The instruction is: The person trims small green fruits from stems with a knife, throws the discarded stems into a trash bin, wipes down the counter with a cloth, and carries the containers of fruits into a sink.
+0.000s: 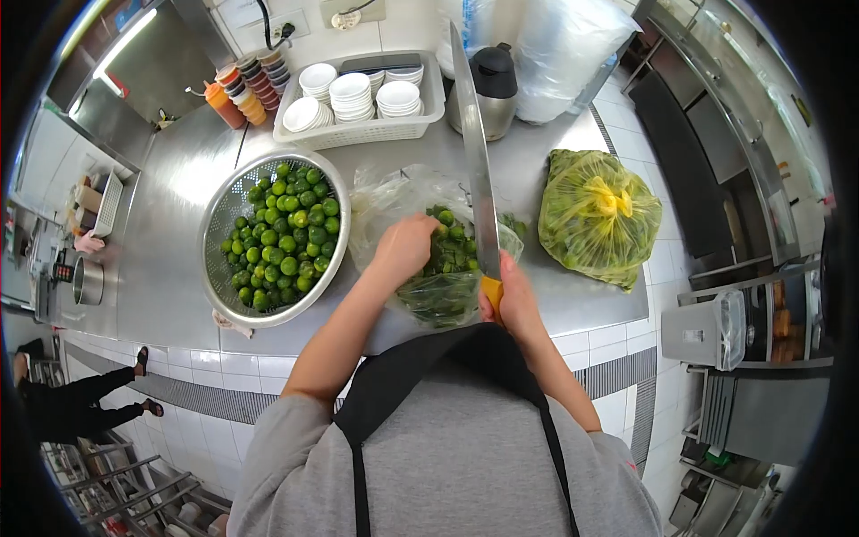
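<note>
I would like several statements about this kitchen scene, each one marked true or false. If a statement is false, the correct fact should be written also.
1. The right hand holds a knife by its yellow handle. True.
2. The metal colander contains small green fruits. True.
3. The left hand is inside the colander. False: it is at the open plastic bag with green leaves.
4. White bowls are stacked in a plastic basket. True.
5. The tied bag is left of the colander. False: it is at the right side of the table.
</note>
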Demonstrator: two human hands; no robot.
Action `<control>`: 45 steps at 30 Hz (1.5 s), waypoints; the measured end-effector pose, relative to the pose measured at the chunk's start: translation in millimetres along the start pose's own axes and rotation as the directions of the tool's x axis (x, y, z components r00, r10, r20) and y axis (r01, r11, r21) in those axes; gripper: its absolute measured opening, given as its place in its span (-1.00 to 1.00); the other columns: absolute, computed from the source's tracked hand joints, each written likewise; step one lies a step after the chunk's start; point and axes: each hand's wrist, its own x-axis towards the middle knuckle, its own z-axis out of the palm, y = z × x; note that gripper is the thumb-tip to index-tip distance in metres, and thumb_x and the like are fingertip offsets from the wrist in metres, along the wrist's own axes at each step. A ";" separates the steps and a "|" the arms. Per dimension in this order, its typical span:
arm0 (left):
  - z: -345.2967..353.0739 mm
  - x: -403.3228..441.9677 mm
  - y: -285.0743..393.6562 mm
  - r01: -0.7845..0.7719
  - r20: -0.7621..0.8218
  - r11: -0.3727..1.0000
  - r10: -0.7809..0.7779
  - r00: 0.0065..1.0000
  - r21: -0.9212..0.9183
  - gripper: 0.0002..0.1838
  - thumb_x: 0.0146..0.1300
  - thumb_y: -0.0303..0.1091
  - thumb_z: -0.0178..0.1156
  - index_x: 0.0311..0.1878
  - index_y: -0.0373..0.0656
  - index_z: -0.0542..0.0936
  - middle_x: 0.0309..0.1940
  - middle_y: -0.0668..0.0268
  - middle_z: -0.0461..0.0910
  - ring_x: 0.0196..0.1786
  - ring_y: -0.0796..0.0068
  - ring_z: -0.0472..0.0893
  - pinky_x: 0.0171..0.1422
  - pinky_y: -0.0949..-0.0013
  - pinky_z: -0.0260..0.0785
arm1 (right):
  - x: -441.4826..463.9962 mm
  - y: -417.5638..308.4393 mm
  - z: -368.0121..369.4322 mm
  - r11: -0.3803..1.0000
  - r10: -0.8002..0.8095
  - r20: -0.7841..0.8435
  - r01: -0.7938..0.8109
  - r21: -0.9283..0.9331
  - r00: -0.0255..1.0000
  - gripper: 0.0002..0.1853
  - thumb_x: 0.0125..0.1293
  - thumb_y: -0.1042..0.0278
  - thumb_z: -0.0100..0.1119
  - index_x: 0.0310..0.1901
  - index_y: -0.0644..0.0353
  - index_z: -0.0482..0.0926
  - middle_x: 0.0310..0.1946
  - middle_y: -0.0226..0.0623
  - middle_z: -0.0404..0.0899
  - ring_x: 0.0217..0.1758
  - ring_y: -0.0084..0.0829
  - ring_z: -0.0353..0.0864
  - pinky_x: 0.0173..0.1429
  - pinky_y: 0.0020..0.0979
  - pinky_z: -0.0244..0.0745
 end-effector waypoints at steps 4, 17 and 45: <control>-5.5 7.1 -5.8 0.038 0.329 0.983 -0.096 0.939 0.180 -0.74 -0.07 -0.45 0.14 -0.23 -0.21 0.56 -0.28 0.08 0.54 -0.14 0.09 0.51 -0.06 0.20 0.36 | -7.2 -6.0 0.9 0.999 -0.022 -0.046 0.020 -0.050 0.999 -0.44 0.37 -0.15 -0.46 0.21 0.07 0.18 -0.77 -0.43 0.22 -0.75 -0.61 0.19 -0.64 -0.59 0.13; 6.2 -27.7 10.6 0.133 -0.156 0.991 -0.130 0.979 0.011 -0.77 0.04 -0.26 0.19 -0.50 -0.27 0.50 -0.50 0.09 0.49 -0.43 0.05 0.51 -0.34 0.16 0.36 | -8.2 -7.3 -3.6 0.999 0.024 -0.027 -0.025 -0.048 0.999 -0.52 0.38 -0.06 -0.36 0.18 0.04 0.23 -0.75 -0.48 0.22 -0.74 -0.67 0.17 -0.67 -0.63 0.08; -0.3 -25.0 20.3 0.221 -0.020 0.840 -0.265 0.964 -0.496 -0.76 0.19 -0.30 0.05 -0.42 -0.33 0.45 -0.78 0.20 0.31 -0.68 0.51 0.27 -0.54 0.37 0.15 | -7.0 2.7 -4.8 0.995 -0.092 0.045 0.093 -0.024 0.995 -0.56 0.38 0.05 -0.26 0.16 0.13 0.22 -0.78 -0.48 0.21 -0.76 -0.67 0.20 -0.68 -0.61 0.18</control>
